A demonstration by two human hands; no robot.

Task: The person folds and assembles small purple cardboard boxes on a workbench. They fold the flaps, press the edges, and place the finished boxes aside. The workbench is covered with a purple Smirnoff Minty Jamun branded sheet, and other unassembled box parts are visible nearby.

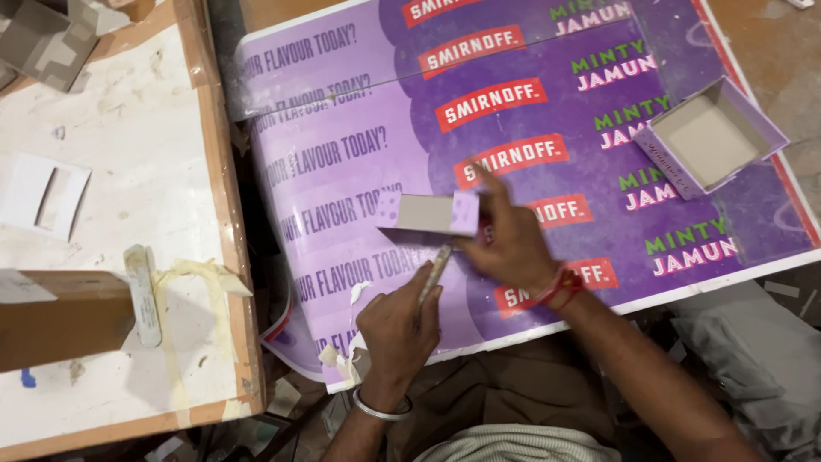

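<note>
My right hand (513, 244) holds a small open cardboard box (428, 214) covered in lilac paper, tilted on its side just above a purple printed sheet (359, 162). My left hand (398, 329) grips a thin flat stick-like tool (434, 272) whose tip points up toward the box's lower edge. A red thread band circles my right wrist, a metal bangle my left. A second, finished lilac box tray (711, 137) lies open on the sheet at the right.
A white, stained wooden-edged board (128, 214) fills the left, with a white card piece (43, 195), a wooden block (64, 316) and yellowish tape on it. Torn paper scraps (342, 359) lie at the sheet's near edge. Grey cloth (753, 351) sits at bottom right.
</note>
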